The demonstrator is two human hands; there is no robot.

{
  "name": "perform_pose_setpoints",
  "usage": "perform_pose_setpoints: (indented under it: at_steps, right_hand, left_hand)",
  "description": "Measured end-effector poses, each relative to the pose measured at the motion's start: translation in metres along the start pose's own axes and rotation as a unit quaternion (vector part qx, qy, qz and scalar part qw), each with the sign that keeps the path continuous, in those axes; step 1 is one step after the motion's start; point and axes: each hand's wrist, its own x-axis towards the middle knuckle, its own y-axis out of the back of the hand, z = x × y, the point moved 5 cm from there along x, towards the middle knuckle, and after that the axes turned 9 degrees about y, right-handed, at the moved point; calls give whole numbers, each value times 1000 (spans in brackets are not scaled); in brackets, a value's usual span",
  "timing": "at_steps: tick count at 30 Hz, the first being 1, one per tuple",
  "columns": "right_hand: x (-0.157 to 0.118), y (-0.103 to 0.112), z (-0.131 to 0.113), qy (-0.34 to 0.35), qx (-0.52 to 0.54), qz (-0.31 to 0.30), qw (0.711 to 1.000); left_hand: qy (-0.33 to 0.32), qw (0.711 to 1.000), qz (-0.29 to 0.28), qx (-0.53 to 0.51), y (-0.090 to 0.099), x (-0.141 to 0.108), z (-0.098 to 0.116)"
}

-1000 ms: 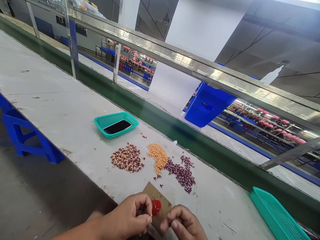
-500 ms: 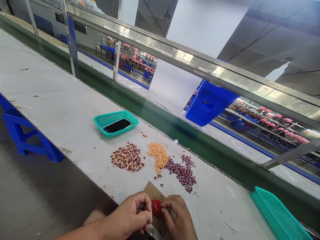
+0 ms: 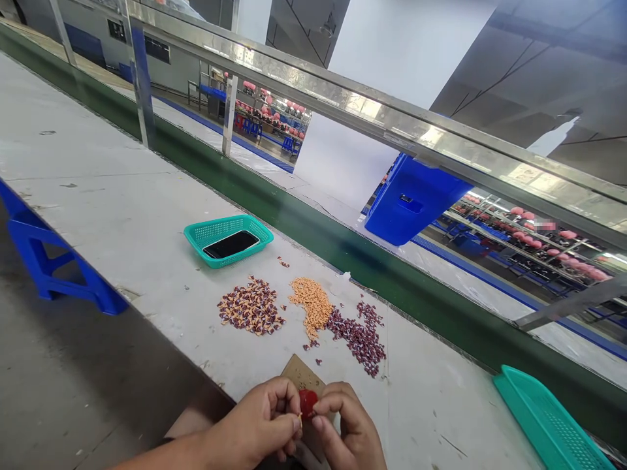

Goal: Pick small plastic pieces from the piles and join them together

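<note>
My left hand (image 3: 267, 421) pinches a small yellow piece (image 3: 300, 418) between thumb and forefinger. My right hand (image 3: 350, 424) faces it, thumb and forefinger drawn close together; anything between them is too small to make out. A glossy red round thing (image 3: 307, 403) lies between the two hands, over a brown board (image 3: 302, 375) at the table's near edge. Beyond the hands are three piles of small pieces: a mixed yellow and dark purple pile (image 3: 249, 307), an orange-yellow pile (image 3: 313, 303) and a dark purple pile (image 3: 360, 339). The last two touch.
A green basket (image 3: 196, 245) holding a phone (image 3: 232, 245) stands left of the piles on the white table (image 3: 161, 274). Another green basket (image 3: 543, 424) is at the right. Behind the table run a green belt (image 3: 416, 281) and a metal rail. A blue stool (image 3: 63, 274) stands at left.
My right thumb and forefinger have shifted slightly by the red thing, the thumb lower. My left hand keeps its pinch on the yellow piece. The piles look the same.
</note>
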Motion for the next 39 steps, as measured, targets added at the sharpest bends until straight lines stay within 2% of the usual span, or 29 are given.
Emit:
perform_pose_setpoints:
  at_steps: [15, 20, 24, 28, 34, 39]
  right_hand:
    - [-1, -8, -2, -14, 41, 23, 999]
    - [-4, -10, -1, -35, 65, 96, 993]
    - [-5, -13, -1, -42, 79, 103, 991]
    - [-7, -11, 0, -44, 81, 148, 985]
    - [-6, -9, -3, 15, 37, 88, 995]
    - [-5, -7, -3, 39, 8, 34, 999]
  left_hand:
    - [-25, 1000, -10, -12, 0, -2, 2]
    - [-61, 998, -2, -21, 2, 2, 2]
    - [-89, 996, -6, -20, 2, 0, 0]
    - [-117, 993, 7, 7, -1, -5, 6]
    - [-127, 990, 33, 41, -2, -10, 13]
    - [-127, 990, 27, 49, 1, -4, 3]
